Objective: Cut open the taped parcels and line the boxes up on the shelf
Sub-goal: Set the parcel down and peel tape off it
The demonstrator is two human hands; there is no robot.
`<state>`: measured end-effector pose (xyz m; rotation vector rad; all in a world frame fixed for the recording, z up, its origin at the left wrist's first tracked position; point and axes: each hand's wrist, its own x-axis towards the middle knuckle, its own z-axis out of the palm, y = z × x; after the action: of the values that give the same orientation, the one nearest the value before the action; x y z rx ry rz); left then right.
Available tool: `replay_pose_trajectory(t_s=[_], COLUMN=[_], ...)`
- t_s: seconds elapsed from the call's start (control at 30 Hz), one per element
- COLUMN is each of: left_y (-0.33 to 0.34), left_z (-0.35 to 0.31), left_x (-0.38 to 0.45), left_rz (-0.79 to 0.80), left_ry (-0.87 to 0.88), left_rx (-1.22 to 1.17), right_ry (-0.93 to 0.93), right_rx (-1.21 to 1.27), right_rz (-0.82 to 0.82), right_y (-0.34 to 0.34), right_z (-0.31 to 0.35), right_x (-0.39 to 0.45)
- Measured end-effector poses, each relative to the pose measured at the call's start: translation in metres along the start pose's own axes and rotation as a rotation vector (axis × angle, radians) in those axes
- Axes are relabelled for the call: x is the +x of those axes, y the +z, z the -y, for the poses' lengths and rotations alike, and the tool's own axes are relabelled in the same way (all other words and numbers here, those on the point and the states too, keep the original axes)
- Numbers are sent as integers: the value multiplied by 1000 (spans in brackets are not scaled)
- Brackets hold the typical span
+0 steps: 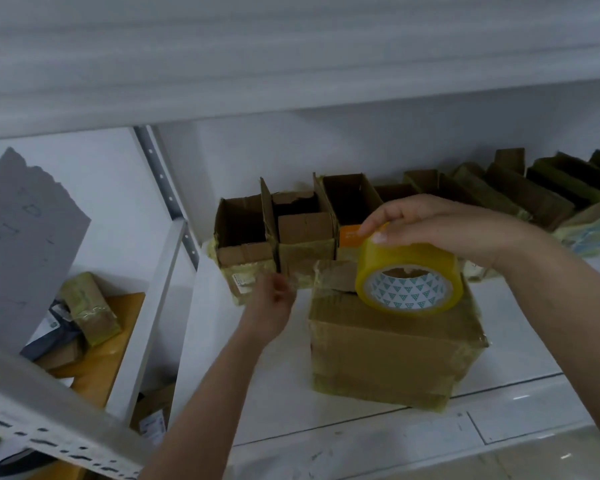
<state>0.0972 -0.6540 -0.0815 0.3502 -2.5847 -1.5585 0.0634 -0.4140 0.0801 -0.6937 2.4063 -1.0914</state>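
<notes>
The taped parcel (392,344) sits at the shelf (274,403) front, your right hand (440,226) gripping the tape roll (407,275) atop it (left hand (274,306) pinching something unclear), so pulling could drag it off.

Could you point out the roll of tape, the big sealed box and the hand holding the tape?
tape roll (409,268): head view, on its yellow outer band.
big sealed box (388,355): head view, on its front face.
right hand (440,223): head view, on its back.
</notes>
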Motion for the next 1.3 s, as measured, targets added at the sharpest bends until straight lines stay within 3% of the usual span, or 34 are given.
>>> replay_pose_trajectory(t_s=[0.07,0.2,0.3,0.47,0.67,0.8,1.0,1.13,1.3], left_y=[-22,-8,18,22,32,33,35,35,36], left_z=[-35,-85,-98,-86,-81,-83,-82,-80,-80], left_x=[-6,-19,-23,-16,-15,-16,-14,-12,-12], left_rz=[67,403,492,416,424,446,454,463,476], left_ry=[261,528,542,556,564,534,529,545,549], left_rx=[-58,228,129,190,681,858,952,966,1022], right_ry=[-3,-83,-134,-169,-163,-124,24,301,373], right_rx=[83,228,410,673,374,182,-118,-428,-298], right_rz=[83,33,-61,-121,-246,-329,-360,-314,-264], right_y=[-12,-12,-3,10,-1,-17,-35,-49,-33], right_z=[-4,-29,-53,-77,-56,-47,-43,-58,-98], right_x=[-5,-11,-14,-16,-27,-38,-50,-55,-58])
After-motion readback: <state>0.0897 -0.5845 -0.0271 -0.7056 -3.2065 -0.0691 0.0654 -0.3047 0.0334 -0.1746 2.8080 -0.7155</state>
